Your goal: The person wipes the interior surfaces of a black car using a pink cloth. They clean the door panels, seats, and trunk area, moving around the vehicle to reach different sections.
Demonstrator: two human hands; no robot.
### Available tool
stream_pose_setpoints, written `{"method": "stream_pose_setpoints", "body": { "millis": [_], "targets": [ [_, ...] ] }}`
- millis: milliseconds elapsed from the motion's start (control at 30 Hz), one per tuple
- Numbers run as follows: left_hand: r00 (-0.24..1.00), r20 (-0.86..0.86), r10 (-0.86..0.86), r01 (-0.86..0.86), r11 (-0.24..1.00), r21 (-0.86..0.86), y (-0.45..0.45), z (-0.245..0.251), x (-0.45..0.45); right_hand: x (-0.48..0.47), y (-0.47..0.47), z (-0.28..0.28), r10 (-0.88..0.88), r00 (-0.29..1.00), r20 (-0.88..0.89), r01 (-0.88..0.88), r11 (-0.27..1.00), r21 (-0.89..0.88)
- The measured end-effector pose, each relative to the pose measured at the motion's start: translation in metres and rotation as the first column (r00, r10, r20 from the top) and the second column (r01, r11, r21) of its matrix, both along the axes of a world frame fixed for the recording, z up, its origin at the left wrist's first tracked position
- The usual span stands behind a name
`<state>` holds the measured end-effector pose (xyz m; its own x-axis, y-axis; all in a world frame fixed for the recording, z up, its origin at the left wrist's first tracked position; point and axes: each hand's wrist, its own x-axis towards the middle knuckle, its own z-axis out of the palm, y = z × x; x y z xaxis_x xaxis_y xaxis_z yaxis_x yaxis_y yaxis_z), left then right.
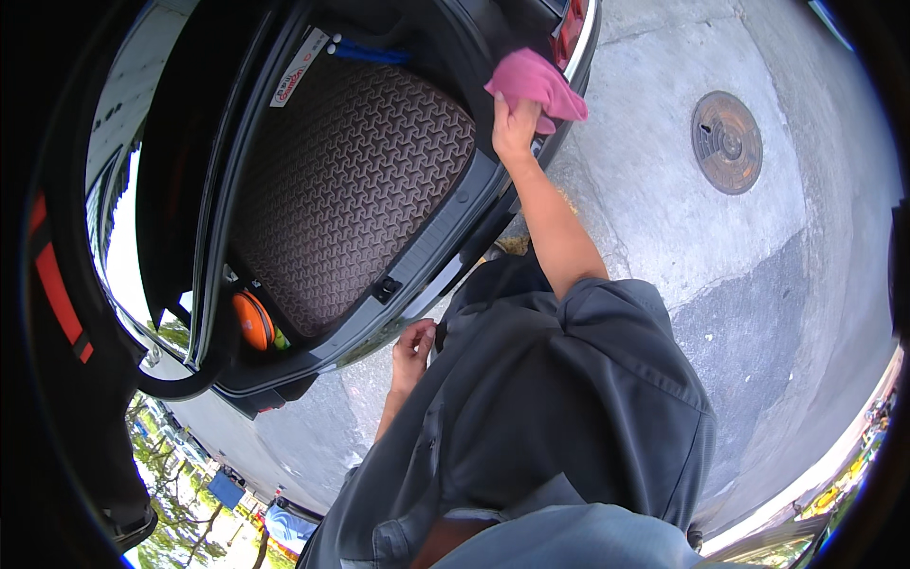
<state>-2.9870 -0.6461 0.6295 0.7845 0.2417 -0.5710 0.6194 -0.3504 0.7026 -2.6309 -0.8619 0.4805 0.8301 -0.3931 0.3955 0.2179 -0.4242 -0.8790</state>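
Note:
A pink cloth (537, 78) is bunched in my right hand (515, 128), reached out to the right rear corner of a car. The cloth lies against the dark edge of the open boot, close to the red tail light (571, 32), and hides part of that edge. Loosely curled, my left hand (414, 346) hangs in front of my dark shirt, beside the rear bumper (384, 328); I see nothing in it. Between the hands runs the grey boot sill (426, 245) with a black latch (386, 289).
A brown patterned mat (362, 178) lines the boot. An orange round case (254, 320) sits at its left side; blue rods (370, 52) and a white printed strip (298, 67) lie deeper in. The raised tailgate (57, 299) is at left. A manhole cover (726, 142) lies in the concrete.

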Motion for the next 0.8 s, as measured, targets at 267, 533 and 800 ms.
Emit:
{"method": "stream_pose_setpoints", "body": {
  "millis": [267,533,800],
  "targets": [
    [1.000,0.020,-0.016,0.016,1.000,0.007,0.005,-0.002,0.009,-0.148,0.011,-0.092,0.095,0.691,-0.717,-0.047,0.995,0.087],
    [0.992,0.124,0.027,-0.022,0.999,-0.039,0.017,-0.014,0.002,0.052,0.012,0.142,-0.046,0.989,0.140,0.078,0.969,-0.233],
    [0.980,0.191,-0.054,0.050,0.999,0.021,0.022,-0.020,0.015,0.053,0.021,0.129,-0.001,0.986,0.169,0.049,0.960,-0.277]
  ]
}}
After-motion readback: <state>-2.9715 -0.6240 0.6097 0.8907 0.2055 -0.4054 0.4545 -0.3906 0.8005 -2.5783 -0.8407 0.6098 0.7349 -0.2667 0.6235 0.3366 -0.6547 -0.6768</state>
